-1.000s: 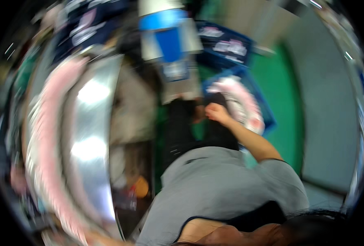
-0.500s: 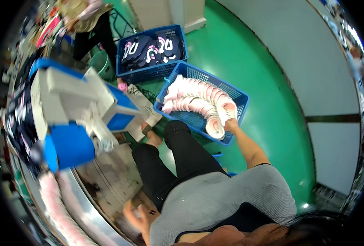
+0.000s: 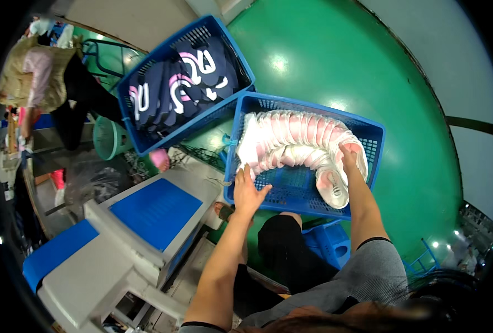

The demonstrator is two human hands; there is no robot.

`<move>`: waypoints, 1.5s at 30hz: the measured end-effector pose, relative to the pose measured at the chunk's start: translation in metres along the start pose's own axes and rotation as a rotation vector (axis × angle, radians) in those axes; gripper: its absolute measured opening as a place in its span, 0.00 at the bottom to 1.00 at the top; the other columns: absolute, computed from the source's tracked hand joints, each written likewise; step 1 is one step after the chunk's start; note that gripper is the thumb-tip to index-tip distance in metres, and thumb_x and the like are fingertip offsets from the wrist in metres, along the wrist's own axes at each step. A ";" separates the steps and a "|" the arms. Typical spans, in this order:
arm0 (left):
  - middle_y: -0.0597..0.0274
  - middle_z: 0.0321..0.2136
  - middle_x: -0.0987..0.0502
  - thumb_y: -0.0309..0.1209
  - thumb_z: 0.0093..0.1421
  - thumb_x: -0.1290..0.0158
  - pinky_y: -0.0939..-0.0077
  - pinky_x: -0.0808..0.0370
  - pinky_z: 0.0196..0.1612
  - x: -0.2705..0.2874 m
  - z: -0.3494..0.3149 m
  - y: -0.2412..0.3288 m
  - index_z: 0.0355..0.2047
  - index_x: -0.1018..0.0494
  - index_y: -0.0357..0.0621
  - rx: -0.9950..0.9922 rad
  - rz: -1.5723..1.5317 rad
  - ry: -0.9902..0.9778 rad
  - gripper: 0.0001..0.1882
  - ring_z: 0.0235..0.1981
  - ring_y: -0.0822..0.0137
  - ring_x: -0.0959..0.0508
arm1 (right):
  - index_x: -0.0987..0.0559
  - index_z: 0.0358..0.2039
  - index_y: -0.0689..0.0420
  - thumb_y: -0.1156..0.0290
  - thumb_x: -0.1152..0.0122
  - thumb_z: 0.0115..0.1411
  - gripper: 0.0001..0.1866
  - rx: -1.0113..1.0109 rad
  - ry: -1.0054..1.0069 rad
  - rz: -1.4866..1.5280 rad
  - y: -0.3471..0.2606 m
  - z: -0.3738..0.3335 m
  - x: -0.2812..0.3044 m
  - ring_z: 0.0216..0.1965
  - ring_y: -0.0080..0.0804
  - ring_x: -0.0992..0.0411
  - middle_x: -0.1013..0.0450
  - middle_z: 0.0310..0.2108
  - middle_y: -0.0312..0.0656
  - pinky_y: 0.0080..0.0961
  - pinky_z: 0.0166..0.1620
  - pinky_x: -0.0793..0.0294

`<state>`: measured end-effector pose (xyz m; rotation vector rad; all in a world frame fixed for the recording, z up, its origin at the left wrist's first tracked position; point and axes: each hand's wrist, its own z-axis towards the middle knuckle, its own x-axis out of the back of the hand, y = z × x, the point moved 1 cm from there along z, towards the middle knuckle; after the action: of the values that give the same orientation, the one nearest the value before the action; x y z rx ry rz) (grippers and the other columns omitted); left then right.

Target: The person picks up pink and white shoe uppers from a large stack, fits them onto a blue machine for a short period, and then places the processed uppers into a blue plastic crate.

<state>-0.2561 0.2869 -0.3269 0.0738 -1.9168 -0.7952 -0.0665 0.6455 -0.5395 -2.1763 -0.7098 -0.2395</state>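
Observation:
Pink-and-white shoe uppers [image 3: 299, 130], nested into one another in a long curved stack, lie in a blue plastic basket [image 3: 291, 206] in front of me. At the stack's right-hand bend my right hand [image 3: 351, 160] grips the end uppers, its fingertips partly hidden in the pink lining. My left hand [image 3: 248, 194] reaches over the basket's near left side. Its fingers are stretched, with the thumb spread apart, and the fingertips are at the white left end of the stack. One upper [image 3: 332, 187] faces upward at the near end of the curve.
A second blue basket [image 3: 188, 125] holds navy pieces with pink and white shapes. A white-and-blue machine [image 3: 157, 213] stands at my left. Beyond are a pale green bin [image 3: 108, 139] and another person [image 3: 46, 72]. A blue stool [image 3: 332, 244] is beside my leg.
My view has turned toward the baskets, which appear larger. My left hand has come up from beside my body to the left end of the stack. My right hand stays at the stack's right side.

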 end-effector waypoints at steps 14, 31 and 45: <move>0.41 0.46 0.28 0.30 0.49 0.38 0.67 0.30 0.49 -0.108 0.082 -0.125 0.65 0.63 0.40 0.072 -0.589 -0.008 0.53 0.49 0.51 0.27 | 0.23 0.35 0.72 0.64 0.27 0.45 0.25 -0.069 -0.281 -0.211 -0.045 -0.008 -0.074 0.34 0.26 0.26 0.24 0.32 0.43 0.23 0.42 0.29; 0.33 0.51 0.35 0.28 0.43 0.36 0.60 0.34 0.55 -0.025 0.061 -0.004 0.62 0.53 0.36 0.073 -0.482 -0.008 0.49 0.53 0.41 0.32 | 0.24 0.40 0.69 0.63 0.28 0.46 0.26 0.207 -0.479 -0.300 -0.076 -0.057 -0.074 0.34 0.28 0.28 0.25 0.35 0.40 0.24 0.39 0.29; 0.38 0.32 0.27 0.41 0.55 0.42 0.67 0.26 0.35 0.261 -0.231 0.286 0.61 0.52 0.26 -0.046 0.085 -0.071 0.44 0.31 0.48 0.23 | 0.40 0.60 0.61 0.68 0.31 0.49 0.40 -0.100 -1.273 0.187 -0.112 -0.294 0.045 0.54 0.34 0.35 0.34 0.54 0.42 0.31 0.57 0.37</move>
<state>-0.1091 0.2960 0.0995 -0.0640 -1.9537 -0.7929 -0.0736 0.4983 -0.2578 -2.2984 -1.1276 1.3357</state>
